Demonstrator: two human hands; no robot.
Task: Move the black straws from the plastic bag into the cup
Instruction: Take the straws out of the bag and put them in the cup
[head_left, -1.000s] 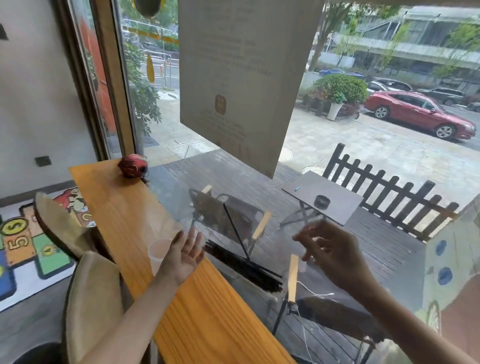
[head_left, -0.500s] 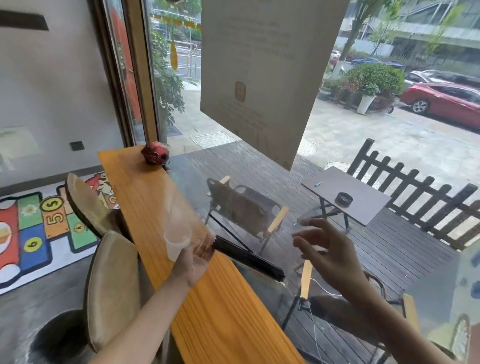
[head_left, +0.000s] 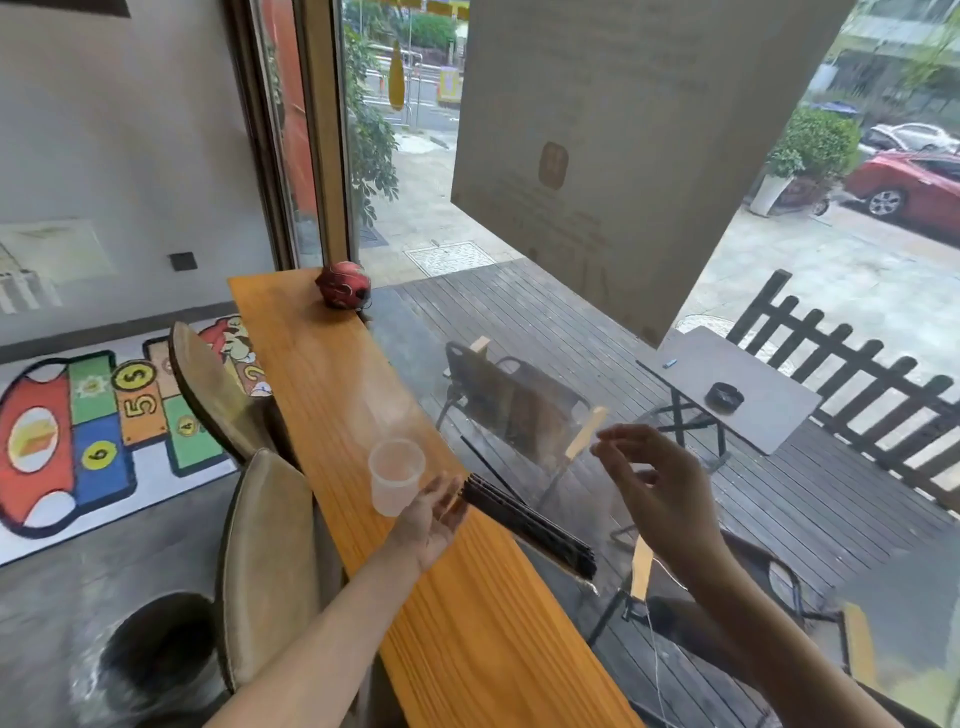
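A bundle of black straws (head_left: 530, 522) lies along the window edge of the narrow wooden counter (head_left: 467, 613), wrapped in a clear plastic bag that is hard to make out. A translucent plastic cup (head_left: 396, 475) stands upright on the counter just left of the bundle's far end. My left hand (head_left: 434, 512) rests palm up between the cup and the straws, fingers apart, touching the bundle's near-left end. My right hand (head_left: 660, 488) hovers in the air to the right of the straws, fingers spread, holding nothing.
A red round object (head_left: 343, 286) sits at the counter's far end. Two padded chair backs (head_left: 260, 561) stand along the counter's left side. The window glass (head_left: 571, 338) borders the counter on the right, with a paper sign stuck on it.
The view has tilted and shifted. My left hand stays beside the cup at the straws' end, the cup now showing clearly; my right hand has lifted slightly, still empty.
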